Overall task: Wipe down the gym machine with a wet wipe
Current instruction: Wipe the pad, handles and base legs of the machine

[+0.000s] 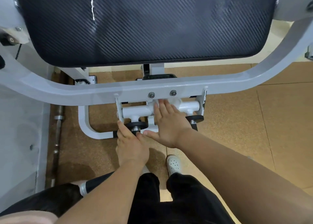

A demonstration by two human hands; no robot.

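1. Looks down on a black ribbed pad (pixel 144 24) over a curved grey frame (pixel 101 91), two bolts (pixel 151 94) at its middle.
2. Presses right hand (pixel 169 125) flat, fingers straight, on the white tube (pixel 135 111) just under the frame.
3. Shows a pale, blurred wipe (pixel 175 102) at those fingertips, hard to tell from the tube.
4. Grips left knob (pixel 135 124) with left hand (pixel 132 144), finger and thumb either side of its stem.
5. Sets both thumbs nearly tip to tip below the tube.
6. Hides part of right knob (pixel 194 118) behind the right wrist.
7. Stands in black trousers (pixel 186 198) and a white shoe (pixel 174 164) on tan floor (pixel 237 122).
8. Shows a barbell (pixel 57 135) lying on the floor at left, beside a white panel (pixel 17 139).
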